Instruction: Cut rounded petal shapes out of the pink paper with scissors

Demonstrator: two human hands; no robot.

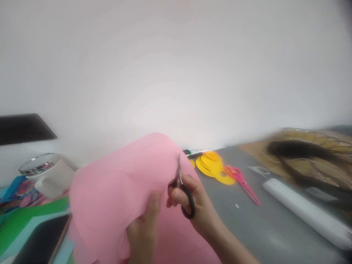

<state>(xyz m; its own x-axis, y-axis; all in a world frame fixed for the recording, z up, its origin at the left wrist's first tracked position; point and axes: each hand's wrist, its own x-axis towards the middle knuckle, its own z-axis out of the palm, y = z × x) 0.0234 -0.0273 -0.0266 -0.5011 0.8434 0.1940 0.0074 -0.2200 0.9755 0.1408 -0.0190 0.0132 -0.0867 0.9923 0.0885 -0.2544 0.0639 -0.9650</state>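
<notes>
My left hand (144, 231) grips a large pink sheet (121, 190) from below, thumb on its front, holding it up before me. My right hand (192, 205) is closed through the black handles of a pair of scissors (181, 187). Their blades point up along the sheet's right edge, where faint curved lines are drawn on the pink surface.
On the grey table (261, 234) lie yellow cut-out pieces (211, 165), pink scissors (242, 183), a white roll (305, 212) and a dark wire object (308, 154) at the right. A white mug (49, 176), green paper (24, 220) and a dark tablet (41, 242) sit at the left.
</notes>
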